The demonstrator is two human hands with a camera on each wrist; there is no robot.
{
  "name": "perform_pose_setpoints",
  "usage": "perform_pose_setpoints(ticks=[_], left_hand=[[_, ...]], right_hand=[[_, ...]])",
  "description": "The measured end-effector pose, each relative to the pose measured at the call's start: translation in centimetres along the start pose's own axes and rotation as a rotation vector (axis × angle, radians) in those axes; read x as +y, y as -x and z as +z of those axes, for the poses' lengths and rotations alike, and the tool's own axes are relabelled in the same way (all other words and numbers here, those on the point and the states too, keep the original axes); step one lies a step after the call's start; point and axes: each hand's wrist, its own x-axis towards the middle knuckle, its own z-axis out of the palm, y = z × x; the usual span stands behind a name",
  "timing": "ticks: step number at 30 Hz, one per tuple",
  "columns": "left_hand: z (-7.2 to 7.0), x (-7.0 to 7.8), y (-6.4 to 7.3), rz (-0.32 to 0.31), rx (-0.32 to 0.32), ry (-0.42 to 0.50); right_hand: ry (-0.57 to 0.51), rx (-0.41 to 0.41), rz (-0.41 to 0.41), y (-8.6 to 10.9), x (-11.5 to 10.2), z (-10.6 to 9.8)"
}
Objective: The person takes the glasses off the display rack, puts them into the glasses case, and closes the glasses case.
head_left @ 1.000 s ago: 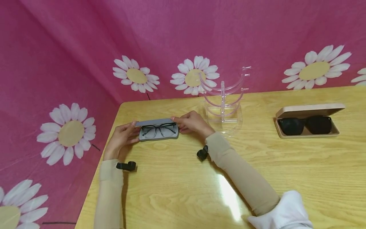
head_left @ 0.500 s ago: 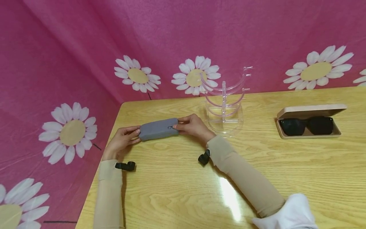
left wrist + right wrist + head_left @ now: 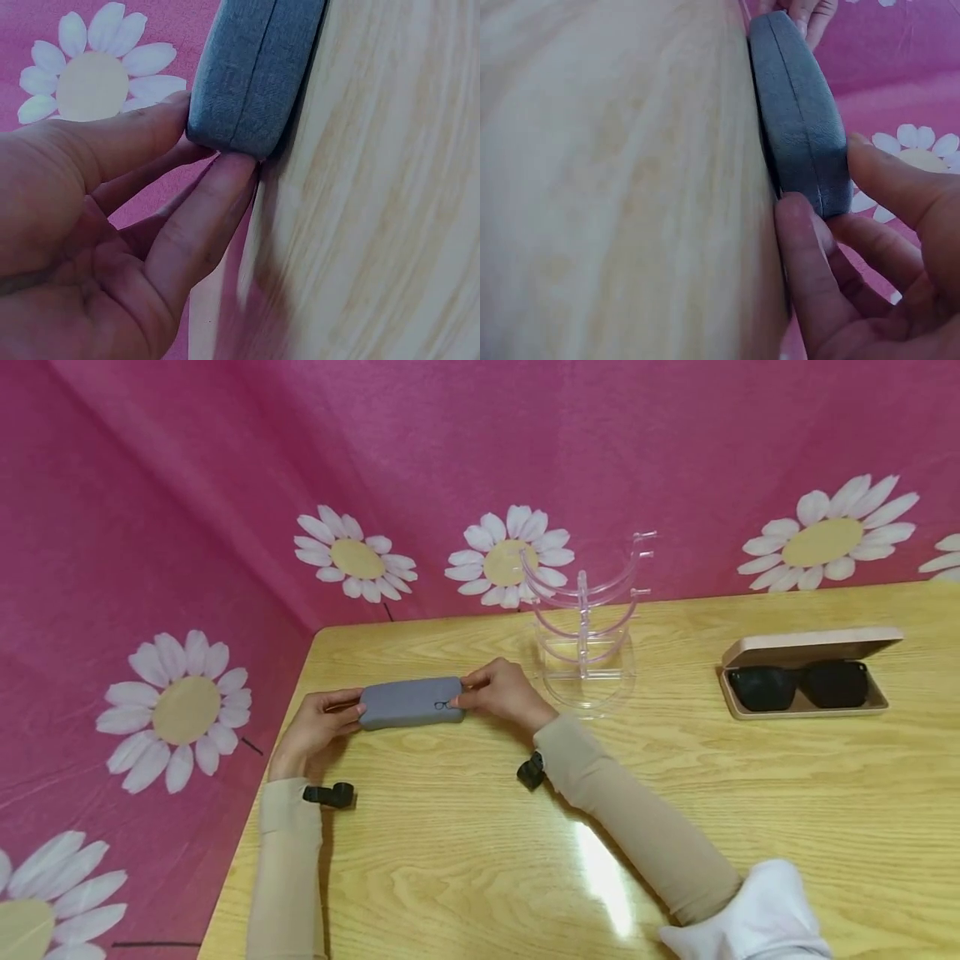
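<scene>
A grey-blue glasses case (image 3: 405,703) lies closed on the wooden table, with a small glasses emblem near its right end. My left hand (image 3: 313,728) pinches the left end, its thumb on the lid. At the other end my right hand (image 3: 508,695) holds the case, thumb beside the emblem. Both wrist views show the lid seam running unbroken along the case's side (image 3: 251,82), with fingers against the lower edge. The eyeglasses seen earlier are hidden inside.
A clear plastic display stand (image 3: 583,635) rises just right of my right hand. Further right, a beige case (image 3: 885,703) stands with its lid raised and dark sunglasses (image 3: 834,685) inside. A pink daisy-print cloth (image 3: 660,452) hangs behind the table (image 3: 450,860).
The grey-blue case's lid has come down over the eyeglasses. Since half a second ago, the case has levelled out from a slight tilt, with both hands staying at its ends.
</scene>
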Motion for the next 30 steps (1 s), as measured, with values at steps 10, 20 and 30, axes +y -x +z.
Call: perform_pose_setpoints(ticks=[10, 20, 30], left_hand=[[0.1, 0.1, 0.2, -0.03, 0.011, 0.028], [0.1, 0.9, 0.4, -0.011, 0.019, 0.034], [-0.1, 1.2, 0.7, -0.03, 0.053, 0.006]], right_hand=[[-0.091, -0.056, 0.043, -0.1, 0.2, 0.1], [-0.097, -0.086, 0.035, 0.7, 0.6, -0.7], [0.019, -0.104, -0.055, 2.6, 1.0, -1.9]])
